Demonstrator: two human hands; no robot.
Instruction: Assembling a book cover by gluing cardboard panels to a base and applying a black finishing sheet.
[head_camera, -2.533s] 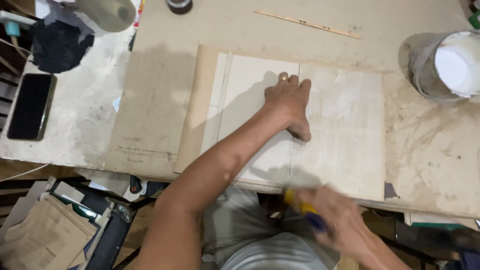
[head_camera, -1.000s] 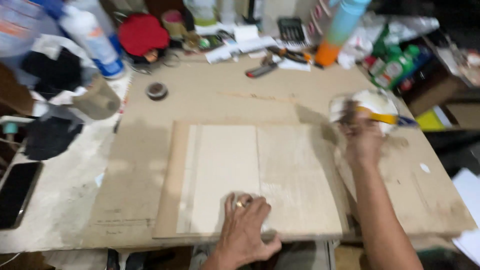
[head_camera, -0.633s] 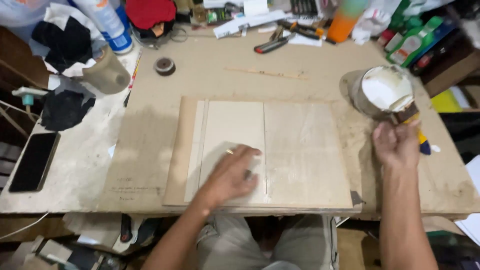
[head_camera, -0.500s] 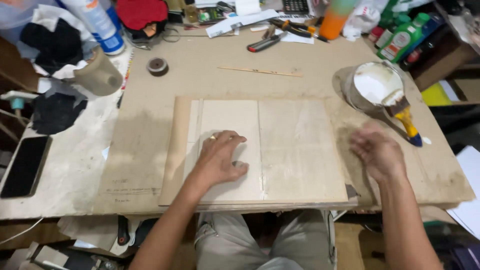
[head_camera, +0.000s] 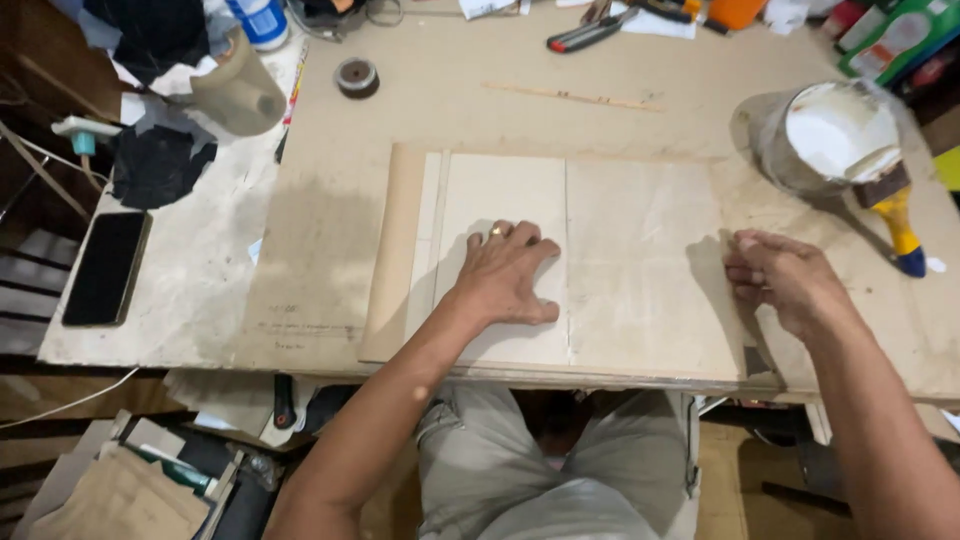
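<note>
Left hand (head_camera: 508, 272) flat, fingers spread, pressing pale rectangular paper-covered board (head_camera: 640, 270) lying mid-table near front edge. Right hand (head_camera: 785, 280) at board's right edge, fingers curled loosely, clamped on nothing visible. Yellow-handled brush (head_camera: 890, 205) resting across white paint can (head_camera: 835, 135), just beyond right hand.

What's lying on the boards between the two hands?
Nothing: in the head view only bare pale board lies between the left hand and the right hand.
</note>
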